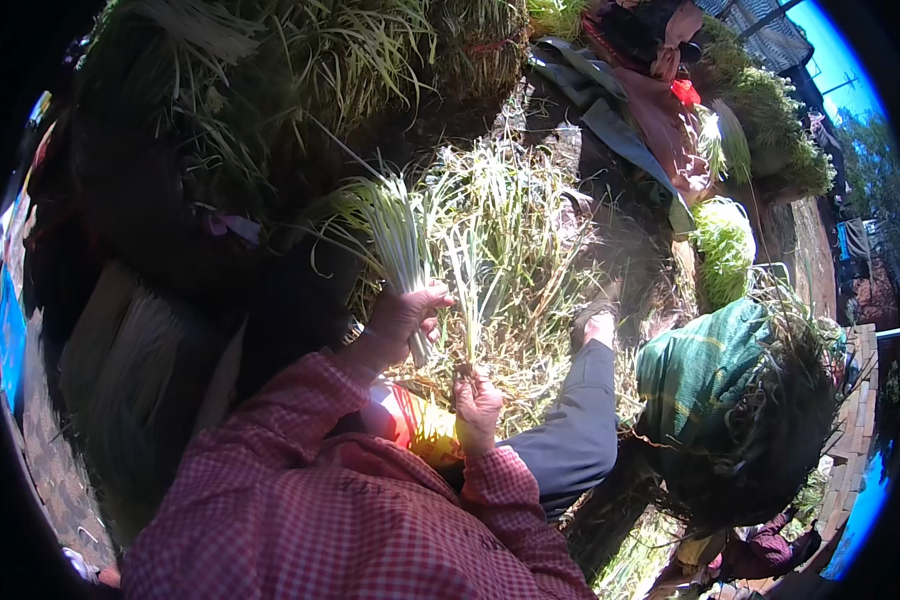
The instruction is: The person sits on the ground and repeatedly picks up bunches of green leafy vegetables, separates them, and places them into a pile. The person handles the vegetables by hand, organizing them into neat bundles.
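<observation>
My left hand (412, 307) grips a thick bunch of chive-like stalks (397, 240), with pale cut-looking ends below the fist and green leaves fanning out above it. Lower and to the right, my right hand (478, 401) pinches a thinner cluster of the same stalks (469, 292) near its brown base. The two bunches are apart, side by side, with the thin one's leaves pointing away from me. Beneath both hands lies a sunlit layer of loose leaves and straw-like trimmings (525, 247). A red and yellow cloth or bag (420, 424) covers part of my lap.
Large stacks of green stalks (330, 45) rise in shadow at the upper left. A green woven sack (705, 360) stands beside my right leg (570, 427). Another person (649, 127) sits at the upper right near a bundle of light green leaves (724, 247).
</observation>
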A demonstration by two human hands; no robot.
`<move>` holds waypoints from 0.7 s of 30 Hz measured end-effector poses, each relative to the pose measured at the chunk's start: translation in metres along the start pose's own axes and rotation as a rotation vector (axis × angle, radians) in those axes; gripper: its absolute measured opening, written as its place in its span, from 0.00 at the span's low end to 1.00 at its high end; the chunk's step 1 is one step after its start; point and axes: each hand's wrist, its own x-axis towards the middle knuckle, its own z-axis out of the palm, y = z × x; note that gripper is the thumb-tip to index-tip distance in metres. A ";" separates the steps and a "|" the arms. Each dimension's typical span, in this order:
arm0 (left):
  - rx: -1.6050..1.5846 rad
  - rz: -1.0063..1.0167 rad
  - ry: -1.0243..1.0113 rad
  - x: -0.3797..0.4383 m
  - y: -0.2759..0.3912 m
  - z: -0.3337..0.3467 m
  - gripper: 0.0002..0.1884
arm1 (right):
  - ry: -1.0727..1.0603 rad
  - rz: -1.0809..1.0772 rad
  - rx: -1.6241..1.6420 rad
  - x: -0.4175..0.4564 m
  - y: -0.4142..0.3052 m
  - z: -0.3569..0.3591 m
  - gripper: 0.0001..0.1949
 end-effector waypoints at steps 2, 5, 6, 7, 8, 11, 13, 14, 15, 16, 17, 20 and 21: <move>0.063 0.030 0.018 0.001 -0.001 -0.003 0.12 | -0.005 -0.001 -0.038 -0.001 -0.002 0.002 0.10; 0.229 0.114 0.084 -0.004 0.000 0.001 0.12 | -0.004 -0.006 -0.177 -0.002 -0.009 0.003 0.10; 0.316 0.138 0.111 -0.004 -0.002 0.000 0.12 | 0.004 -0.004 -0.224 -0.001 -0.012 0.005 0.10; 0.403 0.162 0.138 -0.004 -0.006 -0.001 0.11 | 0.010 -0.064 -0.272 0.000 -0.011 0.006 0.10; 0.416 0.246 0.086 -0.002 -0.014 -0.005 0.10 | 0.016 -0.123 -0.321 0.000 -0.008 0.007 0.10; 0.308 0.167 -0.029 0.008 -0.027 -0.016 0.12 | -0.031 -0.126 -0.283 0.002 -0.005 0.009 0.10; 0.257 0.088 -0.031 0.012 -0.029 -0.020 0.11 | -0.108 0.090 -0.077 0.003 -0.008 0.006 0.11; 0.231 0.048 -0.031 0.014 -0.029 -0.021 0.11 | -0.095 0.208 0.045 0.007 -0.005 0.004 0.14; 0.224 0.043 -0.027 0.013 -0.029 -0.020 0.10 | -0.083 0.297 0.120 0.007 -0.017 0.008 0.15; 0.216 0.039 -0.022 0.012 -0.029 -0.019 0.10 | -0.110 0.266 0.130 0.009 -0.018 0.009 0.13; 0.209 0.034 -0.018 0.012 -0.030 -0.018 0.09 | -0.138 0.235 0.140 0.009 -0.018 0.009 0.12; 0.271 0.050 -0.034 0.011 -0.029 -0.014 0.10 | -0.124 0.180 0.127 0.011 -0.012 0.012 0.09; 0.267 0.036 -0.046 0.010 -0.029 -0.014 0.10 | -0.115 0.187 0.117 0.010 -0.012 0.012 0.08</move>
